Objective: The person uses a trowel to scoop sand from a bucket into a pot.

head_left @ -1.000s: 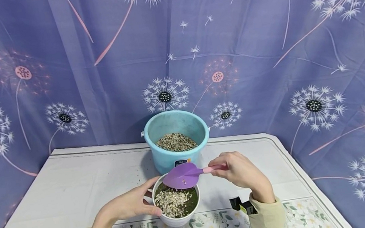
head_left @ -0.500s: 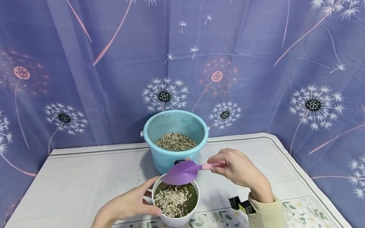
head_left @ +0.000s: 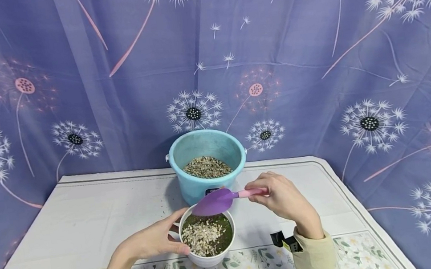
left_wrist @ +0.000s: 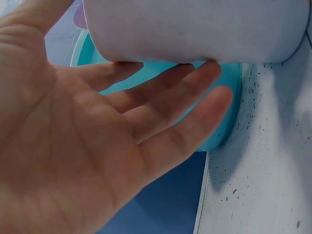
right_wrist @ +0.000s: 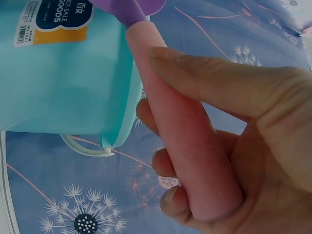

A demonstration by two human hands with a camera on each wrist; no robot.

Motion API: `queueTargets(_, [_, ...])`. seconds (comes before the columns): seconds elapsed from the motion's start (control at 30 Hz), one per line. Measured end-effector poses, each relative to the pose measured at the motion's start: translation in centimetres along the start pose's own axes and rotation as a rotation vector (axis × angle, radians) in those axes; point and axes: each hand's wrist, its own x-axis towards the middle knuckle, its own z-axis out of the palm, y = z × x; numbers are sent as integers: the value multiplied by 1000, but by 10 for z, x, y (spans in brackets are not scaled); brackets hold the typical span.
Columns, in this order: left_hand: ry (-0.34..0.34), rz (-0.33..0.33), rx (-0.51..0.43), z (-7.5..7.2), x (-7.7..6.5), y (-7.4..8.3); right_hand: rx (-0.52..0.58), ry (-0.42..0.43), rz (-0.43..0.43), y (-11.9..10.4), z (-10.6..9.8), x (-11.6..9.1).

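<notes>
In the head view a white flower pot (head_left: 208, 260) stands near the table's front, holding dark green-brown material with a patch of pale gravel (head_left: 202, 238) on top. My left hand (head_left: 152, 241) holds the pot's left side, thumb at the front and fingers toward the back; the left wrist view shows the fingertips (left_wrist: 210, 68) against its wall. My right hand (head_left: 281, 198) grips the pink handle (right_wrist: 185, 131) of a purple trowel (head_left: 213, 203). The trowel's blade is tilted over the pot's back rim, its underside toward me. The inside of the blade is hidden.
Close behind the pot stands a light blue bucket (head_left: 189, 185) partly filled with mixed gravel (head_left: 207, 167). Dark specks lie on the white tabletop (head_left: 119, 209) to its left. A purple-blue dandelion-print curtain (head_left: 134, 95) hangs behind the table.
The right hand has tipped the trowel blade further and raised it slightly. A few grains visible on the blade earlier no longer show. The left hand and pot stay in place.
</notes>
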Motion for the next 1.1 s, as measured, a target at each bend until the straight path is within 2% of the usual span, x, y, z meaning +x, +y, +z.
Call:
queueTargets(0.2, [3,-3,14,-1,-1,2,10,7,-13,0,0,1])
queueTargets(0.5, [34,-31,70,0,1,-1,68,-44,-13,3,-1,3])
queueTargets(0.83, [52,-4,105,-3,0,1,186,-92,11,-1,3,10])
queueTargets(0.97, [59,-22,79,-5,-4,2,180,-83,19,-2,-1,14])
queueTargets(1.1, [98,-64,123,-13,-12,3,161,-74,7,0,-9,22])
